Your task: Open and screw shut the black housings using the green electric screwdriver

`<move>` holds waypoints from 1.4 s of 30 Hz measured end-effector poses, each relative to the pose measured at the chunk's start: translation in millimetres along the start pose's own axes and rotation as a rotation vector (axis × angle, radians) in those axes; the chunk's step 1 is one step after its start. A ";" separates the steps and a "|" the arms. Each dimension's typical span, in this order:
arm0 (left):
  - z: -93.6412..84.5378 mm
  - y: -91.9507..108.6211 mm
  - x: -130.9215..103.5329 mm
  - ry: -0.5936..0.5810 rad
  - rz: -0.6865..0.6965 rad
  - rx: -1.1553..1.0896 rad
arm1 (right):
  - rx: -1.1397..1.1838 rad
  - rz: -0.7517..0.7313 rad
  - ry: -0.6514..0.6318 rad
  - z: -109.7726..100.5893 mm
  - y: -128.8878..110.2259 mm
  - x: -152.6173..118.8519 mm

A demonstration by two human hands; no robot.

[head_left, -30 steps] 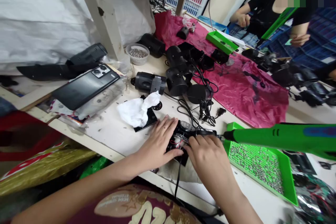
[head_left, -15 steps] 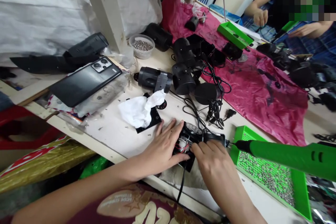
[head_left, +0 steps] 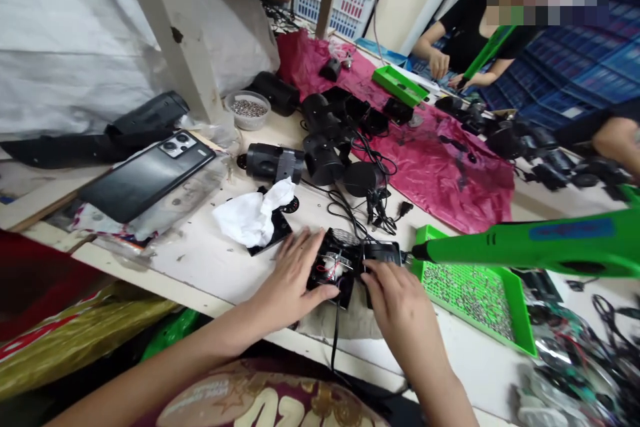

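Note:
A black device (head_left: 333,267) with its inside showing, with red wires and a white part, lies near the table's front edge. My left hand (head_left: 300,277) rests on its left side, fingers spread and thumb along the lower edge. To the right, my right hand (head_left: 397,287) has its fingertips bent together at a black piece (head_left: 383,253) beside the device; what they pinch, if anything, is too small to name. A black cord (head_left: 335,340) hangs from the device over the edge. A green electric screwdriver (head_left: 520,247) lies or hangs across the right, its tip near that piece.
A green tray (head_left: 525,330) of screws is at the right. Farther back are black housings (head_left: 275,163), a tub of screws (head_left: 249,110), pink plastic (head_left: 445,173) and a phone (head_left: 145,177). White cloth (head_left: 250,217) lies left of the device. Other people sit across the table.
The view has shifted, bringing more of the right side and another person at the top into sight. My right hand has drawn slightly away from the open device, uncovering more of it.

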State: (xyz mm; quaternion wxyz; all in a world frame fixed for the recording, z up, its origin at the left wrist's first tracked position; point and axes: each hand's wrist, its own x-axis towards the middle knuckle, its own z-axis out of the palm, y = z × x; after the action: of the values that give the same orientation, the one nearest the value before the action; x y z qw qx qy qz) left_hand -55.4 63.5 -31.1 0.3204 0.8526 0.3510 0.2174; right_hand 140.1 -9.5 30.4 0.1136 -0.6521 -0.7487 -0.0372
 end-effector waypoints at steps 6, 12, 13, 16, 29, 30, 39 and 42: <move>-16.0 1.0 -26.9 0.197 0.106 0.022 | 0.169 0.225 0.142 -0.4 -17.2 -39.1; -15.1 8.7 -27.3 0.206 0.294 0.055 | 0.248 0.294 0.118 6.5 -35.7 -41.7; -14.9 9.6 -26.3 0.206 0.301 0.055 | 0.254 0.294 0.112 6.4 -37.9 -41.1; -15.4 10.6 -24.4 0.223 0.262 0.033 | 0.275 0.293 0.078 6.4 -45.9 -41.2; -8.7 15.1 -20.0 0.142 0.328 0.182 | 0.274 0.435 -0.009 12.7 -57.5 -48.0; -7.6 15.7 -18.7 0.136 0.336 0.178 | 0.259 0.443 0.000 11.2 -56.6 -47.2; -0.2 19.2 -14.2 0.165 0.356 0.113 | 0.170 0.502 0.075 6.2 -41.9 -40.9; 2.3 22.8 -11.6 0.189 0.369 0.110 | 0.149 0.522 0.080 6.9 -36.4 -36.1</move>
State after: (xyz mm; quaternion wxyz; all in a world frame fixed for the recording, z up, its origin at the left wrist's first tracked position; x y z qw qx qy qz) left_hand -51.2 41.5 -18.4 0.1937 0.8944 0.2287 0.3321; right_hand 107.9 -48.4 19.2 0.1965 -0.8108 -0.5509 0.0228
